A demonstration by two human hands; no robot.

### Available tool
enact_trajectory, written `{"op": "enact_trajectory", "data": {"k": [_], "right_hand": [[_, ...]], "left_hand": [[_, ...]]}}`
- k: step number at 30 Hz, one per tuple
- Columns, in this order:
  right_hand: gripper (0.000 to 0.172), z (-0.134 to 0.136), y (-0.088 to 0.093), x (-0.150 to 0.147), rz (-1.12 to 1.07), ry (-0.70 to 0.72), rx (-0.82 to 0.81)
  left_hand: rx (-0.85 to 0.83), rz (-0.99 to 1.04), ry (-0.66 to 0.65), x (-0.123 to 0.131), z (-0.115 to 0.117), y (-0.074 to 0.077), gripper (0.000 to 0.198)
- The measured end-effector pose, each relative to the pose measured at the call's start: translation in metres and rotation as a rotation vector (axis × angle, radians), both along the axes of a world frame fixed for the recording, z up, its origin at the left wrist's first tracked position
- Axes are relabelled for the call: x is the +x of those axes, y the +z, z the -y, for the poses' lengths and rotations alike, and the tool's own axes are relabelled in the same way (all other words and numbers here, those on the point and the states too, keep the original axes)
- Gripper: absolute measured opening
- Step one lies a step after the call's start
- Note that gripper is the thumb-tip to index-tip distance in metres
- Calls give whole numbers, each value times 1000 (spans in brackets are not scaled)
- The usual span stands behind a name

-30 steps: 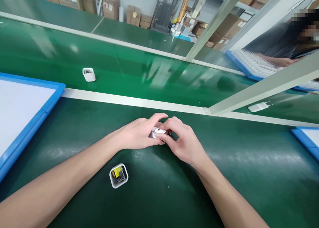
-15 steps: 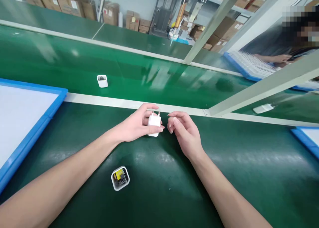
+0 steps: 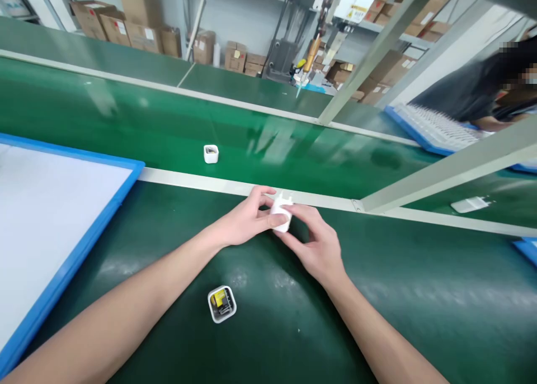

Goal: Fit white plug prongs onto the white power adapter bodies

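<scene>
A white two-pin plug charger (image 3: 281, 212) is between my hands, its pins pointing away from me. My left hand (image 3: 254, 219) is closed around it, the thumb across its near face. My right hand (image 3: 319, 241) reaches it from the right, with the forefinger at its upper edge and the thumb near its lower end. Nearer to me on the green mat stands an open white charger housing (image 3: 222, 304), with a yellow part and dark electronic parts inside. Another small white housing (image 3: 211, 154) sits on the green surface beyond the pale rail.
A blue-rimmed white tray (image 3: 62, 199) lies at the left; another blue-edged tray (image 3: 526, 252) shows at the far right. A pale metal post (image 3: 440, 160) slants across the right. Another white plug charger (image 3: 472, 204) lies behind it. A co-worker (image 3: 465, 93) is beside a tray of white pieces.
My right hand has moved onto the charger, which my left hand still holds. The whole view has shifted, so the table and trays appear further right and a little lower.
</scene>
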State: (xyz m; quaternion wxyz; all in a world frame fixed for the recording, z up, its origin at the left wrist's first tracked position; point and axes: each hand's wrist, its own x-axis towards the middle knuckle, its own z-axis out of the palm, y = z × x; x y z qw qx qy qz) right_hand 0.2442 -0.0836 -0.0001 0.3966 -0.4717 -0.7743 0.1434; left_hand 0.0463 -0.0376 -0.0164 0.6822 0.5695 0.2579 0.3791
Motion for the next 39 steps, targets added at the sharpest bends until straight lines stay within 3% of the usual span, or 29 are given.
{"op": "enact_trajectory", "data": {"k": [4,8,11,17,20,23,25,27,28,31,35,39], "right_hand": [[52,-50,-11,26,-167,-204,-102],[52,-118,-12,56,146,-356,17],[51,-140,-7,70,276,-411,70],[59,-114,-10,87,504,-438,103],[48,-103,0,81,629,-478,334],[37,-106,20,45,567,-488,518],[38,-115,31,8,487,-387,463],[43,-129,38,-33,438,-239,266],[46,-137,39,-51,436,-173,148],[41,-164,37,-86,491,-33,5],[32,-171,40,-83,455,43,-25],[38,-115,46,-47,201,50,8]], "left_hand": [[28,28,39,5,-2,2,50],[58,-2,55,5,-3,6,41],[62,-7,41,2,-3,11,34],[65,-39,1,0,-9,13,38],[75,-71,-3,3,-13,11,42],[74,-91,-1,4,-15,10,45],[82,-107,6,4,-16,10,48],[103,-124,17,2,-15,11,52],[112,-130,14,1,-14,11,55],[113,-153,-23,-6,-11,14,66],[96,-178,-35,-10,-10,17,63],[119,-192,-44,-8,-17,19,55]]}}
